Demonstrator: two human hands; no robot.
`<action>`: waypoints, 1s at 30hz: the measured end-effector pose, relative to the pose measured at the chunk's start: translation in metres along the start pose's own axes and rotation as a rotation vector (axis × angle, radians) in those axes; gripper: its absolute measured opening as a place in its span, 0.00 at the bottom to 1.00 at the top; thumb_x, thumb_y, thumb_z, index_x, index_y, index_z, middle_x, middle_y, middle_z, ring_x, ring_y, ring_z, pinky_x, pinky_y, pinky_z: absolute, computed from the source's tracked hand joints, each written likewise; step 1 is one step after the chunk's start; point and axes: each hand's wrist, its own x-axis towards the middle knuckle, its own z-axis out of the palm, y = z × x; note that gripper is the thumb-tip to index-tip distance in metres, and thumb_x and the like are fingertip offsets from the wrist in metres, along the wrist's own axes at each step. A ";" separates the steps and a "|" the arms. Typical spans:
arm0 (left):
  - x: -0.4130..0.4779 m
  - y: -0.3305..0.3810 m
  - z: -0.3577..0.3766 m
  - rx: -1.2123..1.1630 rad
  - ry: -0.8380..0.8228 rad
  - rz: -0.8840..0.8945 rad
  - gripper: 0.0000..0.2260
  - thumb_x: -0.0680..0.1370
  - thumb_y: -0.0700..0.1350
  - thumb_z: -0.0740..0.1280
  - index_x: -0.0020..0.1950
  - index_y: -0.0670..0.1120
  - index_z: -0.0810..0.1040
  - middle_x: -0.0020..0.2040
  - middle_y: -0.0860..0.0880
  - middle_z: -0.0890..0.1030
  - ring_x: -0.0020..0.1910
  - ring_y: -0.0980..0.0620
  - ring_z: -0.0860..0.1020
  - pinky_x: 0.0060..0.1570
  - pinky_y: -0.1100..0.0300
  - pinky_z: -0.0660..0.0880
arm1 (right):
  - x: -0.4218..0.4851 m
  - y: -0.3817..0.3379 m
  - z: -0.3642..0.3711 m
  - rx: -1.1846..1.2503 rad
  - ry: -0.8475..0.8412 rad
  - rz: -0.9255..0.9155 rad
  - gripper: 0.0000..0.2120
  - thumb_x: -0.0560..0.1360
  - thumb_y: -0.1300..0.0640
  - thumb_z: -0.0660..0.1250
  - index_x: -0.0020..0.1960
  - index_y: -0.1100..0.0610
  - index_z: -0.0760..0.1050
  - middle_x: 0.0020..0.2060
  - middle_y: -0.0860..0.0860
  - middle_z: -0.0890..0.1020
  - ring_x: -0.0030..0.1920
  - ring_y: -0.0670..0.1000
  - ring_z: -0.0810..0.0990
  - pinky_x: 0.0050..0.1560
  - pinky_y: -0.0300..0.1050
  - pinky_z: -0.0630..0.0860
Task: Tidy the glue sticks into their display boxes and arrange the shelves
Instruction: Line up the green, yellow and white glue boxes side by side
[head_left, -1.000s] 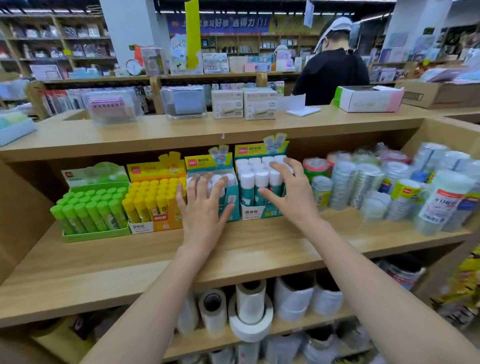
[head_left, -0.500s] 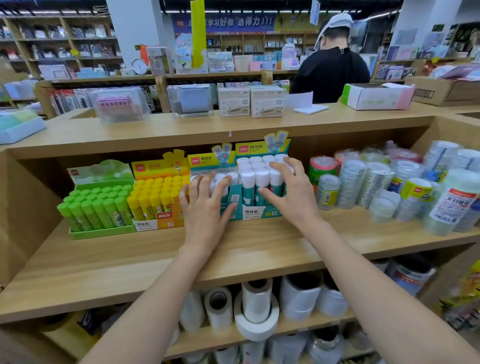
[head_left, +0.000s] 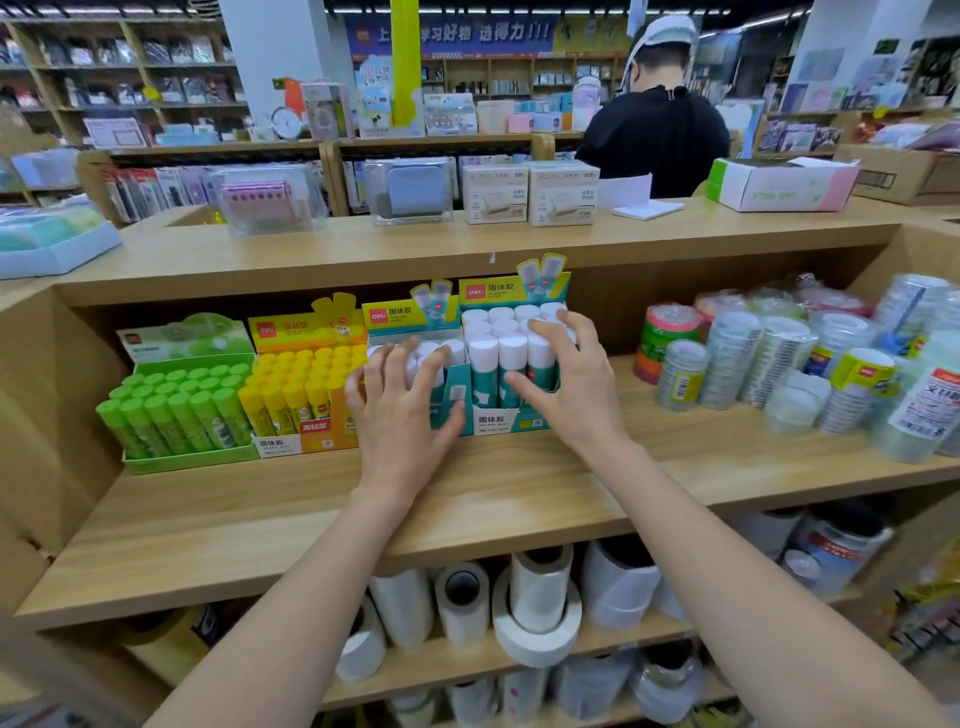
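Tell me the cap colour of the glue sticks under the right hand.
White caps, clearest in the head view.

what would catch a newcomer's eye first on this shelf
Two bare hands meet at the middle of the shelf: the left hand clasps the left teal box, and the right hand clasps white-capped glue sticks in the right teal box. Left of them, bright green glue sticks and yellow glue sticks fill their own display boxes, while clear tape rolls crowd the right end.
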 end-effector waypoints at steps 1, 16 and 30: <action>0.000 -0.002 -0.001 0.000 0.002 0.001 0.23 0.75 0.59 0.64 0.69 0.54 0.72 0.68 0.46 0.72 0.69 0.43 0.65 0.66 0.43 0.59 | -0.001 -0.002 0.001 0.001 0.002 0.002 0.29 0.72 0.44 0.72 0.70 0.50 0.70 0.72 0.53 0.65 0.69 0.55 0.68 0.64 0.49 0.70; 0.006 0.025 -0.009 -0.016 -0.057 0.135 0.35 0.73 0.65 0.61 0.78 0.56 0.58 0.78 0.45 0.60 0.78 0.42 0.55 0.74 0.37 0.45 | -0.011 0.005 -0.015 0.171 -0.165 -0.005 0.38 0.72 0.53 0.75 0.77 0.43 0.59 0.79 0.51 0.46 0.77 0.51 0.54 0.65 0.40 0.63; 0.000 0.031 -0.004 0.092 -0.099 0.094 0.41 0.72 0.54 0.74 0.78 0.57 0.53 0.73 0.44 0.67 0.75 0.41 0.61 0.75 0.40 0.46 | -0.010 0.003 -0.011 0.164 -0.230 -0.016 0.38 0.72 0.61 0.74 0.75 0.45 0.60 0.78 0.52 0.47 0.75 0.57 0.60 0.69 0.54 0.71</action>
